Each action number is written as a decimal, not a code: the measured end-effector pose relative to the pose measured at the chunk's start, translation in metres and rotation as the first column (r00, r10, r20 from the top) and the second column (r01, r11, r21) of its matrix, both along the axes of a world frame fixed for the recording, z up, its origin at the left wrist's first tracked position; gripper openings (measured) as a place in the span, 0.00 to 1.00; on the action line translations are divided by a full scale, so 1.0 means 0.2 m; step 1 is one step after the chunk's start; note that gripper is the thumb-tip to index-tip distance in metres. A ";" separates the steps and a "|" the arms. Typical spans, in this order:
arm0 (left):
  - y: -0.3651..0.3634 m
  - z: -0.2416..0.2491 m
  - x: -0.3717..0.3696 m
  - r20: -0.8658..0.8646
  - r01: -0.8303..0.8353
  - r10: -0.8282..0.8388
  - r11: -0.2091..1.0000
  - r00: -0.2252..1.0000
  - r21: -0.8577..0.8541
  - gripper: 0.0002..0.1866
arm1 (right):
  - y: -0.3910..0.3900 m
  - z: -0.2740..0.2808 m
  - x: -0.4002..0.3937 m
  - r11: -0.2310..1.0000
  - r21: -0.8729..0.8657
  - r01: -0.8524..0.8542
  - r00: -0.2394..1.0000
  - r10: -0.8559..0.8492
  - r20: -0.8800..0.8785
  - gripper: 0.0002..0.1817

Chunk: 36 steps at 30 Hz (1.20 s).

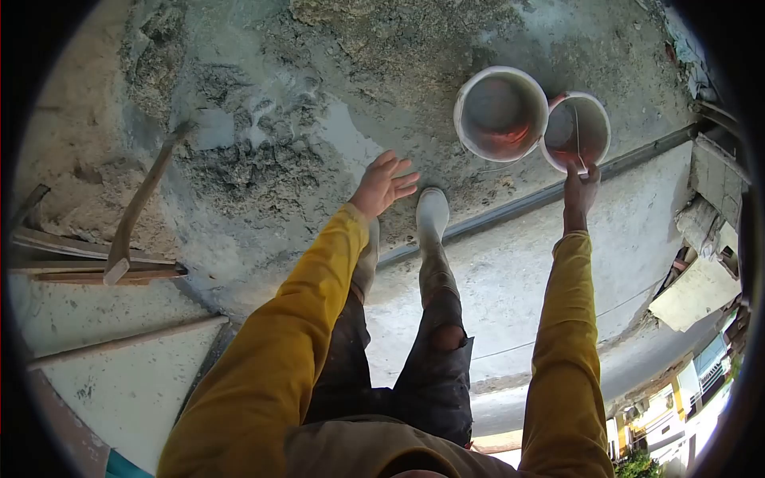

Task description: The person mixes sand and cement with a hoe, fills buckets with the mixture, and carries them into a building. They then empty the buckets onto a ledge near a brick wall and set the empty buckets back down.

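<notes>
My left hand [384, 185] hangs in the air above the wet grey floor, fingers spread and holding nothing. Reaching out to the right, my right hand [581, 193] is closed at the near rim of a bucket [561, 145], where its thin wire handle comes down. That bucket looks reddish inside and has a pale rim. Beside it, rims touching or nearly so, stands a second, slightly larger bucket [522, 134]. What my right fingers grip exactly, rim or wire, is partly hidden.
A long wooden tool handle [142, 199] slants at the left, its far end by the wet grey mix [247, 159]. Wooden boards [96, 267] lie nearby. A narrow raised edge [510, 205] crosses the floor past my boots [433, 213]. Blocks and rubble [717, 179] sit far right.
</notes>
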State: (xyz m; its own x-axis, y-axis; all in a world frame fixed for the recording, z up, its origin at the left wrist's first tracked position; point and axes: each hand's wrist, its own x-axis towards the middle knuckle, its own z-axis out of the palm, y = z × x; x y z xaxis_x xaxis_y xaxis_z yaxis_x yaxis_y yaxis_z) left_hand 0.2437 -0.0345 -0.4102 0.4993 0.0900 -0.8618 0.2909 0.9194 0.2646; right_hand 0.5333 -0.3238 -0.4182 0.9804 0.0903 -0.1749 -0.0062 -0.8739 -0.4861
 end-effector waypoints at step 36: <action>0.32 0.76 -2.16 -0.423 0.666 -0.545 0.395 0.724 0.633 0.18 | 2.07 0.67 -2.22 0.706 0.519 0.483 0.702 0.042 -0.711 0.10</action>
